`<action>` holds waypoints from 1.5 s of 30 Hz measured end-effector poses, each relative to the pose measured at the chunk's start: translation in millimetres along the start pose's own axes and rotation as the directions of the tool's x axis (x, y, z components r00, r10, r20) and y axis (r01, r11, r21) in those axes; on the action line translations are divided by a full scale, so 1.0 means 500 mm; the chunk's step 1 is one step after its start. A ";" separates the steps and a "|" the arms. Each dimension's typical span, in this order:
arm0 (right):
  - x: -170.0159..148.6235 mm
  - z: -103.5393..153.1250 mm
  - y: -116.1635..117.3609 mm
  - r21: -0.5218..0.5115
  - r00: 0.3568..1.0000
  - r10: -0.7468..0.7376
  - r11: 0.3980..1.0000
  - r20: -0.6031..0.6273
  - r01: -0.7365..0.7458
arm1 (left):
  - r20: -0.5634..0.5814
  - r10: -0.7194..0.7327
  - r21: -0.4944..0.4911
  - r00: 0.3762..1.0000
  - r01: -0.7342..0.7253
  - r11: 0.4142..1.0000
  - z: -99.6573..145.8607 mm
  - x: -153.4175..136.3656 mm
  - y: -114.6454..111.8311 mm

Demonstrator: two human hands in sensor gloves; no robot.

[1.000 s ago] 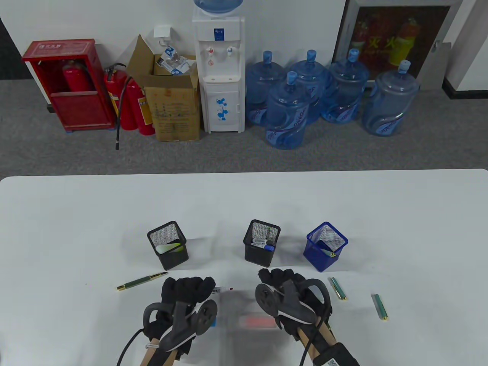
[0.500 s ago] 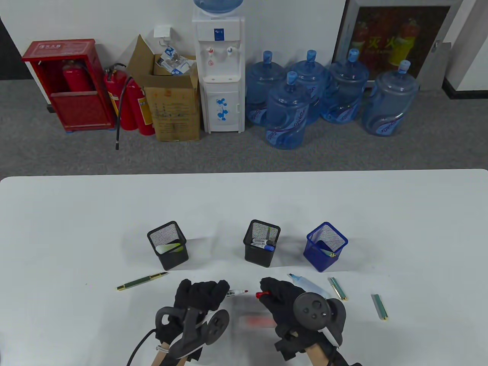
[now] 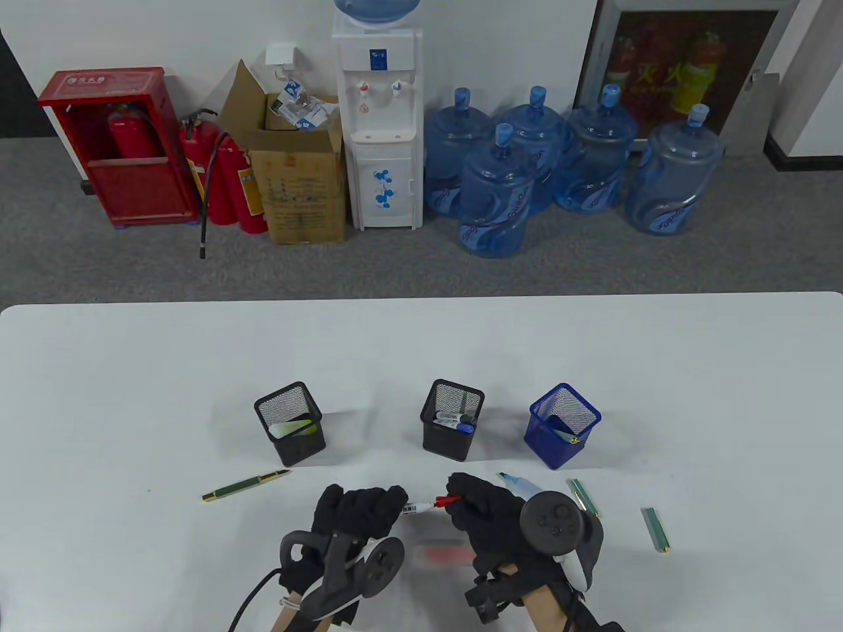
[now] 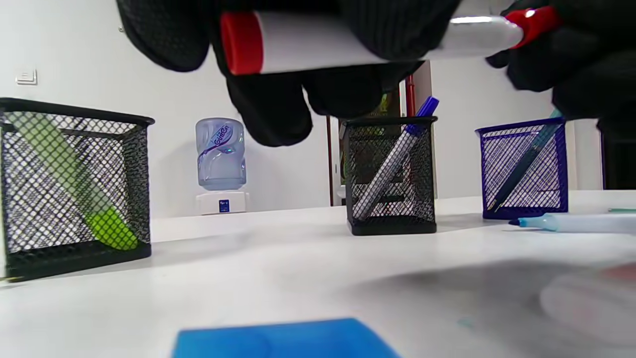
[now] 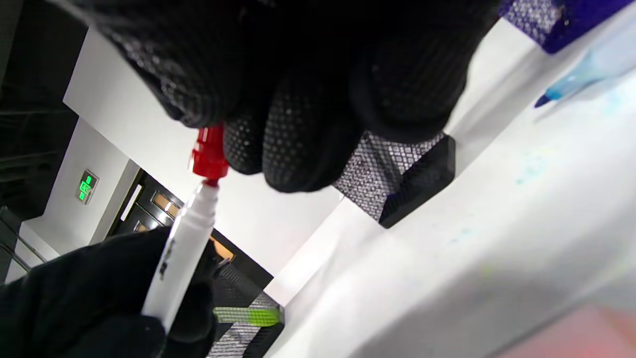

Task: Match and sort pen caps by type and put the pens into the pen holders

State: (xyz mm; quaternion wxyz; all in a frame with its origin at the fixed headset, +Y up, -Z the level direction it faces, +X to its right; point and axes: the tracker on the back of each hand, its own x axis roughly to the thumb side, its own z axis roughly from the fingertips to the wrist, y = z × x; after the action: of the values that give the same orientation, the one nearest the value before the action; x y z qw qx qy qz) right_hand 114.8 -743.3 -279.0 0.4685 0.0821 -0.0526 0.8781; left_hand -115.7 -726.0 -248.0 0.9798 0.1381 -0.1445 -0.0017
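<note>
From above, my two hands in black knit gloves meet low on the smooth white desk (image 3: 132, 395), each with a dark, rounded tracker strapped to its back. My left hand (image 3: 359, 510) curls round the barrel of a slim white marker (image 3: 416, 507), which points right toward my right hand (image 3: 484, 510), whose fingertips pinch a small red cap (image 3: 450, 500) right at the marker's tip. Behind them stand three square wire-mesh holders in a row: a left black holder (image 3: 290, 424) with a green highlighter inside, a middle black holder (image 3: 452, 419) with a blue-capped marker, and a blue holder (image 3: 564, 426) with a dark green pen. Lying loose on the desk are one green pen with gold trim (image 3: 245, 486) to the left, one pale blue highlighter (image 3: 520, 487) beside my right hand, and two short green caps (image 3: 583, 498) (image 3: 656, 528) to the right. In the left wrist view, my gloved fingers (image 4: 268, 107) hang from the top, wrapped round the glossy white barrel with its red end band (image 4: 242, 42), held level above the desk; the three mesh holders stand beyond. In the right wrist view, steeply tilted, my dotted-grip fingertips (image 5: 293, 144) clamp the ribbed red cap (image 5: 208, 151) just over the marker's nose, while my other hand grips the barrel below.
</note>
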 end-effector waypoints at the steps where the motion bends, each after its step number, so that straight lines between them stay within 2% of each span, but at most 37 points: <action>1: -0.001 -0.001 0.003 0.020 1.000 -0.004 1.000 -0.003 0.004 | 0.003 0.005 0.000 1.000 -0.005 1.000 0.000 0.003 0.001; 9: 0.000 -0.003 0.010 0.040 0.997 0.070 0.997 0.014 -0.070 | 0.014 0.018 0.015 1.000 -0.019 1.000 -0.001 0.012 0.003; 13: 0.009 -0.001 0.018 0.069 0.989 0.134 0.988 0.069 -0.139 | 0.032 0.020 0.022 0.999 -0.021 1.000 0.001 0.012 0.004; 17: 0.017 0.006 0.025 0.034 0.971 0.200 0.978 0.129 -0.206 | 0.039 0.096 0.043 0.995 -0.098 0.994 0.001 0.007 0.015; 21: 0.017 0.000 0.023 0.044 0.985 0.145 0.988 0.095 -0.149 | 0.046 0.140 0.052 0.989 -0.142 0.988 0.001 0.012 0.015; 29: 0.007 -0.014 0.017 0.176 0.996 0.070 0.981 0.046 -0.077 | 0.102 0.044 0.110 0.994 -0.055 0.992 0.001 0.027 0.023; 33: 0.014 -0.015 0.014 0.178 0.996 0.063 0.981 0.066 -0.074 | 0.107 0.059 0.117 0.993 -0.071 0.991 0.002 0.022 0.027; 37: 0.018 -0.009 0.013 0.145 0.989 0.111 0.982 0.100 -0.125 | 0.097 0.052 0.120 0.994 -0.064 0.991 0.003 0.014 0.014; 40: 0.027 -0.003 0.008 0.043 0.987 0.125 0.991 0.098 -0.130 | 0.086 0.096 0.094 0.992 -0.104 0.990 0.001 0.011 0.010; 41: 0.036 -0.003 0.003 0.037 0.985 0.139 0.989 0.102 -0.144 | 0.077 0.085 0.087 0.993 -0.091 0.992 -0.002 0.011 0.011; 44: 0.065 -0.008 -0.019 -0.030 0.965 0.223 0.975 0.138 -0.221 | 0.066 0.083 0.018 0.994 -0.085 0.996 -0.005 0.004 0.010; 45: 0.076 -0.012 -0.030 -0.042 0.956 0.256 0.967 0.146 -0.252 | 0.028 0.077 0.002 0.997 -0.077 0.997 -0.005 -0.005 0.008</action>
State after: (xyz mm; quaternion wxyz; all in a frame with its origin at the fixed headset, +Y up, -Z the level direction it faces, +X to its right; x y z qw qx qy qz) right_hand 106.0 -703.2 -277.4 0.3474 0.1352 -0.1080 0.9216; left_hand -117.7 -721.2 -250.0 0.9769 0.1340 -0.1631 0.0343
